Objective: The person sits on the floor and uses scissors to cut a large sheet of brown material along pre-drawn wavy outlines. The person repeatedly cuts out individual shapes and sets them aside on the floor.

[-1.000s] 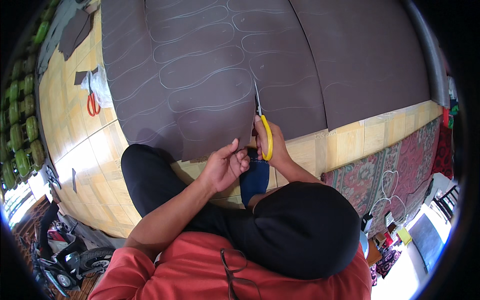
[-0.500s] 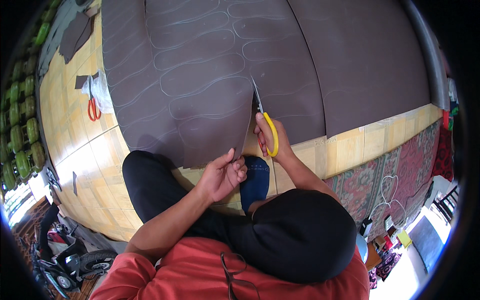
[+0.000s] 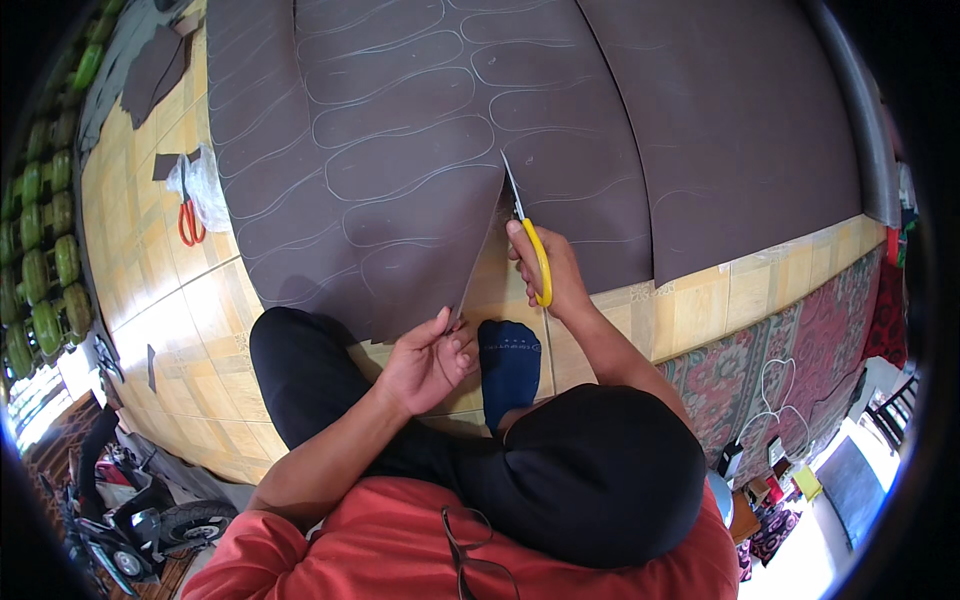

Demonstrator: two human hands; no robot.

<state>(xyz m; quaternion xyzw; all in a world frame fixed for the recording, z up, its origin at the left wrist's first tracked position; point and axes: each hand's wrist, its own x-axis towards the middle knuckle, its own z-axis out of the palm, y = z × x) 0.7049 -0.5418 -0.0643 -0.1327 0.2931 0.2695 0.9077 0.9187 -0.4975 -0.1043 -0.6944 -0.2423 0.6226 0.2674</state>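
Where the left hand (image 3: 430, 362) grips: a near edge of the brown sheet (image 3: 415, 210), pinched at the fingertips.
What the right hand (image 3: 562, 272) holds: yellow-handled scissors (image 3: 542, 260) (blade gap unclear from where I stand).
Where the sheet lies: across the tiled floor (image 3: 180, 330), before the person.

the left grip (image 3: 428, 362) has moved down and to the left, drawing the cut flap of the brown sheet (image 3: 415, 262) with it. the cut has spread from a narrow slit into a wide wedge, and floor tiles (image 3: 489, 282) now show through it. the yellow-handled scissors (image 3: 541, 262) have edged slightly farther into the sheet. the dark blue sock (image 3: 510, 368), partly covered a second ago, now shows clear of that grip.
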